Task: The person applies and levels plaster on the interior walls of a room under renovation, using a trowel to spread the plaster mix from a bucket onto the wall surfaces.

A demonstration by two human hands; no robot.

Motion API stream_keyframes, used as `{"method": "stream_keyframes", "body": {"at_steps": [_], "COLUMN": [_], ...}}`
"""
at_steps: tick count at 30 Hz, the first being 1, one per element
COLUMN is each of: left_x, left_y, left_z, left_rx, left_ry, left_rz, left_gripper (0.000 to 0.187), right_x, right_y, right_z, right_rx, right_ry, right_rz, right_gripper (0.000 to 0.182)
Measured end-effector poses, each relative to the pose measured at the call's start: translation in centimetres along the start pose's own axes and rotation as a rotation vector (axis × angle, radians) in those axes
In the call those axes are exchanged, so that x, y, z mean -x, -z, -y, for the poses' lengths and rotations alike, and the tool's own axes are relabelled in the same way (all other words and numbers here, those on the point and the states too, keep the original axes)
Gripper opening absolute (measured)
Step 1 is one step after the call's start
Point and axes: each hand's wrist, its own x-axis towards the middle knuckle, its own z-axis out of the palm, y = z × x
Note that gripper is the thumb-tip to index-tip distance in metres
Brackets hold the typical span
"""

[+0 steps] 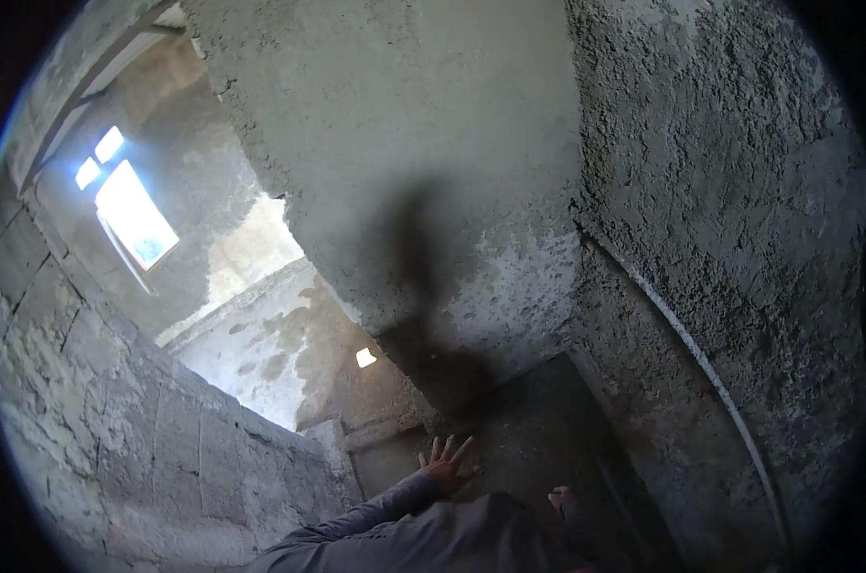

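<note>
My left hand [445, 465] reaches out from a grey sleeve [375, 520] at the bottom of the view. Its fingers are spread and it holds nothing. It hovers in front of a dark, damp patch of floor or wall [538, 430] below a rough grey plastered wall [404, 143]. A small pale shape that looks like part of my right hand [560, 498] shows just right of the grey cloth. Too little of it shows to tell its fingers apart, or whether it holds anything.
A bare block wall [98, 411] runs along the left. A bright window opening [132, 215] is at the upper left. Coarse plaster covers the right wall [738, 191], with a thin pipe [700, 363] curving down it. A dark shadow [423, 286] lies on the middle wall.
</note>
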Motion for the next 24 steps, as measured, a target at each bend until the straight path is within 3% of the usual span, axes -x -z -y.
{"method": "stream_keyframes", "body": {"at_steps": [2,4,8,10,13,16,20,24], "left_x": [-0.1,-0.3,0.5,0.9,1.7,2.3,2.3,2.0], "left_y": [0.2,0.5,0.3,-0.3,-1.1,-1.0,-0.7,-1.5], "left_z": [-0.7,-1.1,-1.3,-1.2,-0.6,-0.2,0.2,0.8], "left_rx": [-0.018,-0.047,0.014,0.047,0.094,0.052,0.015,0.042], "left_ry": [0.003,-0.001,0.013,0.002,0.059,0.064,0.022,-0.041], "left_rz": [-0.023,-0.051,-0.096,-0.121,-0.078,0.036,0.025,0.015], "left_gripper": [0.084,0.083,0.082,0.081,0.080,0.076,0.076,0.078], "right_x": [-1.8,-3.3,-3.4,-4.1,-3.9,-10.7,-1.9,4.3], "right_y": [-1.1,-2.4,-3.8,-4.5,-4.6,-8.1,-3.1,-0.3], "right_z": [-1.6,-1.2,3.4,4.1,5.9,-5.7,-1.7,-2.9], "right_rx": [-0.026,-0.029,-0.224,0.002,-0.045,-0.118,-0.035,0.012], "right_ry": [0.047,-0.112,-0.108,0.175,0.160,0.205,0.031,-0.076], "right_rz": [-0.058,-0.134,-0.017,0.009,0.140,0.077,0.090,0.015], "right_gripper": [0.051,0.049,0.048,0.048,0.048,0.039,0.036,0.033]}}
